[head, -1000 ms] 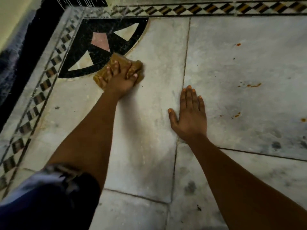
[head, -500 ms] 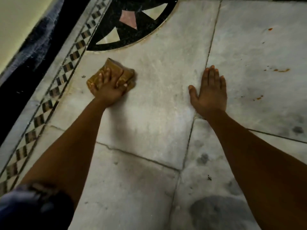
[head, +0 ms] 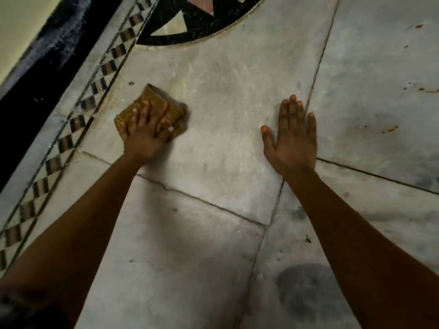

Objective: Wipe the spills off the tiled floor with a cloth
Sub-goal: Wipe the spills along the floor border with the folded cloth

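A folded mustard-brown cloth (head: 154,97) lies on the pale marble tiled floor (head: 225,96), left of centre. My left hand (head: 145,136) is on top of it, fingers spread and bent into the folds, thumb hooked at its right edge, pressing it down. My right hand (head: 292,141) lies flat on the floor, palm down with fingers straight, beside a tile joint. Small orange spills (head: 392,129) dot the tile at the far right, with more orange spills (head: 427,90) near the frame's edge, all well away from the cloth.
A chequered inlay border (head: 78,119) runs diagonally at the left, with a black skirting (head: 35,91) and a wall beyond it. A black curved floor motif (head: 202,24) sits at the top. A dark round smudge (head: 306,290) marks the near tile.
My left hand has dragged the cloth toward me, off the black motif and down the pale tile. The view has shifted back. My right hand stays flat on the floor.
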Available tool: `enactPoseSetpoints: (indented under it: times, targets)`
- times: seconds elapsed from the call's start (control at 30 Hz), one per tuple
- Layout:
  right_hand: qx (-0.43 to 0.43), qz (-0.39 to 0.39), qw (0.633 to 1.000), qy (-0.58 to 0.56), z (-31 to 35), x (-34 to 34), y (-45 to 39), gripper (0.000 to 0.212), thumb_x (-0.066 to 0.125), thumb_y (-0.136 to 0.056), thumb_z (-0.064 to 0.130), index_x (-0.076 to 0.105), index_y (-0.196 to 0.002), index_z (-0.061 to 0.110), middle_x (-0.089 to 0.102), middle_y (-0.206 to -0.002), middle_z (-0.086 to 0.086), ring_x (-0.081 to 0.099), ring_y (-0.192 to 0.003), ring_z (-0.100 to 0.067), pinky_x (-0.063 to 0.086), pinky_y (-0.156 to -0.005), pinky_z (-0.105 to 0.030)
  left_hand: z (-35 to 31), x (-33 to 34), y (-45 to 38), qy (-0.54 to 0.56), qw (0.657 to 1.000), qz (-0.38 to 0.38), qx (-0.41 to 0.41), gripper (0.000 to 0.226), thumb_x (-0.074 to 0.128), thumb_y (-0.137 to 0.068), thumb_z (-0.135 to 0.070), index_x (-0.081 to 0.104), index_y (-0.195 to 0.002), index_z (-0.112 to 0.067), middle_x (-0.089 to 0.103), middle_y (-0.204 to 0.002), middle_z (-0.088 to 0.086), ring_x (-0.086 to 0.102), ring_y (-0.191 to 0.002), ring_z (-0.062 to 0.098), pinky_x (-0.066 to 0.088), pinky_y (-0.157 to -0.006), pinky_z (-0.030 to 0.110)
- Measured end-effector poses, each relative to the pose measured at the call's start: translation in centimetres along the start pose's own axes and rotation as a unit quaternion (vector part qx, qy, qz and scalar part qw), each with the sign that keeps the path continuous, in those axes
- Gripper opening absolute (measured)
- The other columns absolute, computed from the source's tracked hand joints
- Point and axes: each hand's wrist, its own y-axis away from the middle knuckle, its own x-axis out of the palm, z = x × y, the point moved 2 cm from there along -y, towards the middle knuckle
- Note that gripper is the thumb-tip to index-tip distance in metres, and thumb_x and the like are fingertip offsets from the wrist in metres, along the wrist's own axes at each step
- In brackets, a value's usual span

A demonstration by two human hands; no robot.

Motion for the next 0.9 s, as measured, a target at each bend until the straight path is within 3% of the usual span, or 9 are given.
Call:
enactPoseSetpoints:
  times: [0.07, 0.17, 0.37, 0.53, 0.6, 0.7, 0.8, 0.9]
  targets:
    - [0.000, 0.004, 1.000, 0.005, 0.0, -0.1, 0.1, 0.074, 0.017, -0.091, 0.051, 0.009, -0.149, 0.006, 0.007, -0.158, -0.011, 0.005, -0.146, -0.022, -0.004, -0.116, -0.038, -0.6, -1.0, -3.5, 0.018, 0.999, -0.004, -0.046, 0.064, 0.031, -0.092, -0.059, 0.006, -0.147, -0.037, -0.008, -0.158, 0.001, -0.009, -0.144, 0.028, -0.008, -0.112, 0.054]
    - [0.001, 0.007, 1.000, 0.005, 0.1, -0.2, 0.1, 0.073, 0.017, -0.091, 0.050, 0.008, -0.149, 0.006, 0.008, -0.158, -0.013, 0.005, -0.146, -0.023, -0.004, -0.117, -0.039, -2.5, -1.7, -5.7, 0.025, 0.999, 0.007, -0.044, 0.069, 0.029, -0.091, -0.064, 0.004, -0.148, -0.034, -0.009, -0.158, 0.004, -0.010, -0.144, 0.029, -0.009, -0.111, 0.054]
    - [0.003, 0.018, 1.000, -0.001, 0.1, -0.6, 0.2, 0.074, 0.016, -0.090, 0.050, 0.008, -0.149, 0.005, 0.008, -0.158, -0.014, 0.006, -0.146, -0.024, -0.002, -0.117, -0.039, -5.6, 0.3, 2.5, -0.026, 0.995, 0.020, 0.094, 0.075, 0.021, -0.076, -0.072, 0.006, -0.144, -0.044, -0.001, -0.158, -0.003, -0.004, -0.145, 0.023, -0.005, -0.112, 0.048]
    - [-0.004, 0.016, 1.000, -0.013, 0.1, -0.7, 0.2, 0.072, 0.018, -0.093, 0.048, 0.009, -0.149, 0.004, 0.009, -0.157, -0.014, 0.006, -0.146, -0.024, -0.002, -0.117, -0.038, -1.8, 0.6, 9.1, -0.028, 0.980, 0.042, 0.193, 0.061, 0.024, -0.077, -0.070, 0.002, -0.133, -0.057, 0.003, -0.157, -0.008, 0.002, -0.144, 0.019, 0.000, -0.112, 0.048]
    - [-0.006, 0.010, 1.000, -0.024, 0.1, -0.7, 0.2, 0.068, 0.023, -0.097, 0.045, 0.008, -0.149, 0.004, 0.008, -0.157, -0.014, 0.006, -0.146, -0.025, -0.001, -0.117, -0.037, 0.4, -0.1, 9.1, -0.043, 0.984, 0.038, 0.171, 0.059, 0.032, -0.082, -0.066, 0.008, -0.135, -0.055, 0.007, -0.157, -0.007, 0.007, -0.144, 0.020, 0.007, -0.113, 0.047]
    - [-0.011, 0.005, 0.999, -0.034, 0.0, -0.7, 0.3, 0.067, 0.027, -0.098, 0.043, 0.008, -0.149, 0.005, 0.007, -0.158, -0.014, 0.005, -0.146, -0.024, -0.001, -0.117, -0.036, 2.0, -1.5, 7.1, -0.034, 0.995, 0.006, 0.096, 0.057, 0.050, -0.091, -0.043, 0.025, -0.142, -0.041, 0.015, -0.157, 0.001, 0.020, -0.142, 0.025, 0.023, -0.111, 0.045]
    - [-0.016, 0.003, 0.999, -0.048, 0.0, -1.0, 0.2, 0.067, 0.029, -0.098, 0.043, 0.009, -0.149, 0.004, 0.008, -0.158, -0.014, 0.005, -0.146, -0.024, -0.001, -0.117, -0.035, 0.7, -2.4, 5.1, -0.034, 0.998, -0.038, 0.044, 0.052, 0.052, -0.092, -0.033, 0.036, -0.141, -0.029, 0.031, -0.151, 0.010, 0.036, -0.132, 0.032, 0.034, -0.102, 0.042]
    - [-0.031, 0.016, 0.997, -0.074, 0.1, -1.4, 1.0, 0.065, 0.032, -0.099, 0.039, 0.009, -0.149, 0.005, 0.008, -0.158, -0.013, 0.005, -0.146, -0.023, -0.001, -0.117, -0.033, -0.8, -2.6, 5.9, -0.049, 0.995, -0.064, 0.051, 0.046, 0.050, -0.092, -0.030, 0.042, -0.137, -0.025, 0.043, -0.142, 0.014, 0.045, -0.122, 0.036, 0.037, -0.094, 0.040]
